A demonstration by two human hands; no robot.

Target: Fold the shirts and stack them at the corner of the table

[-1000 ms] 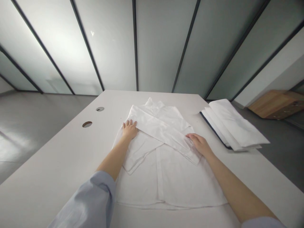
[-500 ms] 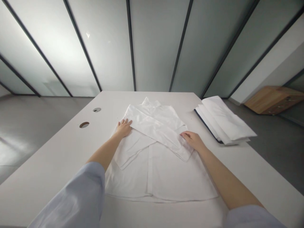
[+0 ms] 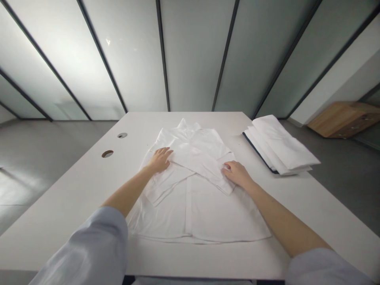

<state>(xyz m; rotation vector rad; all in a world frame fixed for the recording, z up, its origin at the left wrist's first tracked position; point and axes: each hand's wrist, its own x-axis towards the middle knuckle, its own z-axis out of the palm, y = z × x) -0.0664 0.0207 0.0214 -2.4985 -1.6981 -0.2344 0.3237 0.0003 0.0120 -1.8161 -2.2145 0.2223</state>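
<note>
A white long-sleeved shirt (image 3: 213, 213) lies spread on the table, its collar at the far end and its hem towards me. Both sleeves are folded across the front, one overlapping the other near the middle. Flat on the upper left of the shirt rests my left hand (image 3: 160, 159), open with its fingers stretched out. On the right side, my right hand (image 3: 237, 173) has its fingers curled closed on the fabric of the upper sleeve, near the cuff. Its fingertips are partly hidden by the hand.
The white table (image 3: 68, 213) has two round holes on its left side. At the right edge lies a stack of folded white cloth (image 3: 282, 144), with a dark layer underneath. A wooden cabinet (image 3: 341, 118) stands beyond on the right, and frosted glass panels line the back.
My left hand has slid slightly inward to the right over the shirt. My right hand has shifted a little left, and the sleeve's end with it. The view has tilted slightly down.
</note>
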